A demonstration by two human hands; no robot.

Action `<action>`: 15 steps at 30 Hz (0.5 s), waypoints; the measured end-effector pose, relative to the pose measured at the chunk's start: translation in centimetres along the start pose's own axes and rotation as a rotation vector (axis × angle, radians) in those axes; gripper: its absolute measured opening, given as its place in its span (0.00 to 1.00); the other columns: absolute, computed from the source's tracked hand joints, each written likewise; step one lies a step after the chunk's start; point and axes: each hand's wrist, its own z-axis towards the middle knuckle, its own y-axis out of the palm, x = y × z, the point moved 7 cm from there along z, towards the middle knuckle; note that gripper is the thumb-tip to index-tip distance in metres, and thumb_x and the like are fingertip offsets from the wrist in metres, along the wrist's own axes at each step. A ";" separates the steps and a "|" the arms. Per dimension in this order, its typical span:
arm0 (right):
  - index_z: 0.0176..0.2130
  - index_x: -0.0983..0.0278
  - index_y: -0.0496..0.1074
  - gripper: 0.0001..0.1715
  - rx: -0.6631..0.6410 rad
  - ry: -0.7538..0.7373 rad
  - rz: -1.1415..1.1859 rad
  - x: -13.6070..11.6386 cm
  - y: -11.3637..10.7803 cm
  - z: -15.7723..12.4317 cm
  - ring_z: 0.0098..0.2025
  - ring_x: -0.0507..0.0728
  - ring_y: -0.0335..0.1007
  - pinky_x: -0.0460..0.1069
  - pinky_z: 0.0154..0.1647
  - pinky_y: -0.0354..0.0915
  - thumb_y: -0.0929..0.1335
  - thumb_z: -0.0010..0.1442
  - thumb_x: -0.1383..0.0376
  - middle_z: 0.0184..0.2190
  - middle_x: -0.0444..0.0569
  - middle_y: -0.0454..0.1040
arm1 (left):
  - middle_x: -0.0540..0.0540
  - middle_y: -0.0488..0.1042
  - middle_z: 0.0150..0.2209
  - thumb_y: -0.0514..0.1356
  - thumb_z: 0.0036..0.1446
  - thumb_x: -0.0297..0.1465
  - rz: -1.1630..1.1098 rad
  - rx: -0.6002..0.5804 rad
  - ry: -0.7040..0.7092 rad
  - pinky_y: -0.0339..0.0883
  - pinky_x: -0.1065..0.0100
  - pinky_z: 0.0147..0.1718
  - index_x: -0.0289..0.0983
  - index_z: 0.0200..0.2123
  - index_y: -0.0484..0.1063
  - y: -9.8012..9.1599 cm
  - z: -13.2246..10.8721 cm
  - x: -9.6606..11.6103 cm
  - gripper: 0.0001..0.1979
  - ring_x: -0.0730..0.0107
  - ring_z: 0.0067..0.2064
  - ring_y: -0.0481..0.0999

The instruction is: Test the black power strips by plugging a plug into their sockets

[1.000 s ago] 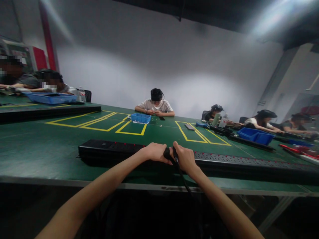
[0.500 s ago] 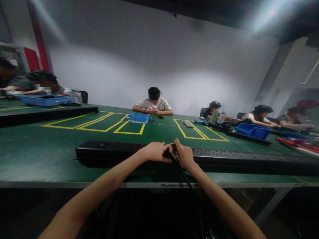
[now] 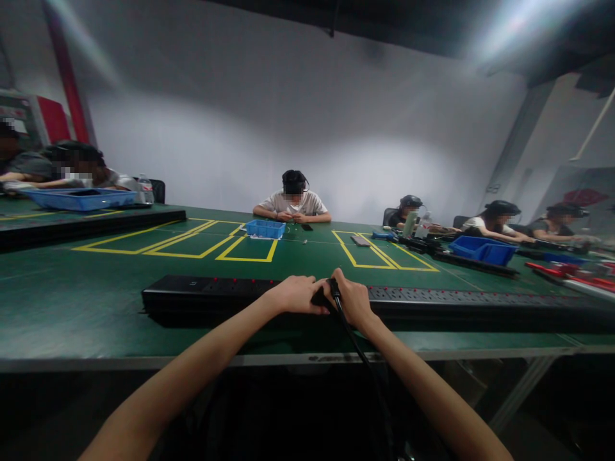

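Now more of the cord (image 3: 335,289) shows than a second ago, clamped by the fingers of your right hand (image 3: 355,299); your left hand (image 3: 296,293) pinches a black piece (image 3: 318,296). Handling continues over the strip (image 3: 177,292).

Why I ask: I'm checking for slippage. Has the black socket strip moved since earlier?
No, the black socket strip appears unshifted against the yellow tape.

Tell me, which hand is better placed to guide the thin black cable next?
Probably the right hand: it grips the black cable, which runs down from it, while the left hand is occupied, holding a small black piece close beside.
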 end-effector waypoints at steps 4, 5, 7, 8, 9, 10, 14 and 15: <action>0.39 0.64 0.60 0.15 0.004 -0.005 0.001 0.0 0.0 0.0 0.27 0.54 0.69 0.44 0.22 0.46 0.56 0.62 0.55 0.24 0.46 0.72 | 0.43 0.68 0.43 0.53 0.59 0.40 -0.001 0.002 -0.002 0.66 0.57 0.39 0.35 0.48 0.63 0.0 0.0 0.0 0.18 0.64 0.41 0.70; 0.39 0.64 0.60 0.15 0.004 -0.008 0.002 0.0 0.0 0.0 0.27 0.54 0.69 0.44 0.23 0.47 0.56 0.62 0.55 0.24 0.46 0.72 | 0.43 0.68 0.43 0.53 0.59 0.40 -0.001 0.002 -0.001 0.66 0.57 0.39 0.35 0.48 0.63 0.0 -0.1 0.0 0.18 0.64 0.41 0.70; 0.39 0.64 0.60 0.15 0.004 -0.012 0.004 0.0 0.0 0.0 0.27 0.54 0.69 0.44 0.23 0.47 0.56 0.62 0.56 0.24 0.46 0.72 | 0.43 0.68 0.43 0.53 0.59 0.40 -0.003 0.001 -0.001 0.66 0.57 0.39 0.35 0.48 0.63 -0.1 -0.1 0.1 0.19 0.64 0.41 0.70; 0.39 0.64 0.60 0.15 0.004 -0.012 0.005 0.0 0.0 0.0 0.27 0.54 0.69 0.44 0.23 0.47 0.56 0.62 0.56 0.24 0.46 0.72 | 0.43 0.68 0.43 0.53 0.59 0.40 -0.003 0.001 -0.002 0.66 0.57 0.39 0.35 0.48 0.63 -0.1 -0.1 0.1 0.19 0.64 0.41 0.70; 0.39 0.64 0.60 0.14 0.003 -0.012 0.006 0.0 0.1 0.0 0.27 0.54 0.69 0.44 0.22 0.46 0.56 0.62 0.56 0.24 0.46 0.72 | 0.43 0.68 0.43 0.53 0.59 0.40 -0.003 0.002 -0.002 0.65 0.57 0.39 0.35 0.48 0.63 -0.2 -0.1 0.1 0.19 0.64 0.41 0.70; 0.39 0.64 0.60 0.14 0.003 -0.011 0.007 0.0 0.1 0.0 0.27 0.54 0.69 0.44 0.22 0.46 0.56 0.61 0.56 0.24 0.46 0.72 | 0.43 0.68 0.43 0.53 0.59 0.40 -0.003 0.002 -0.001 0.65 0.57 0.39 0.35 0.48 0.63 -0.2 -0.1 0.1 0.19 0.64 0.41 0.70; 0.39 0.64 0.60 0.14 -0.001 -0.008 0.007 0.2 0.3 0.0 0.27 0.54 0.70 0.44 0.22 0.46 0.57 0.61 0.56 0.23 0.46 0.72 | 0.43 0.68 0.43 0.53 0.59 0.40 -0.003 0.001 -0.002 0.66 0.57 0.39 0.35 0.49 0.62 -0.2 -0.1 0.1 0.19 0.64 0.41 0.70; 0.39 0.64 0.60 0.14 -0.003 -0.007 0.006 0.2 0.3 0.0 0.27 0.54 0.70 0.44 0.22 0.46 0.57 0.61 0.56 0.23 0.46 0.72 | 0.43 0.68 0.43 0.53 0.59 0.40 -0.002 0.002 -0.003 0.66 0.57 0.39 0.35 0.49 0.62 -0.2 -0.1 0.1 0.19 0.64 0.41 0.70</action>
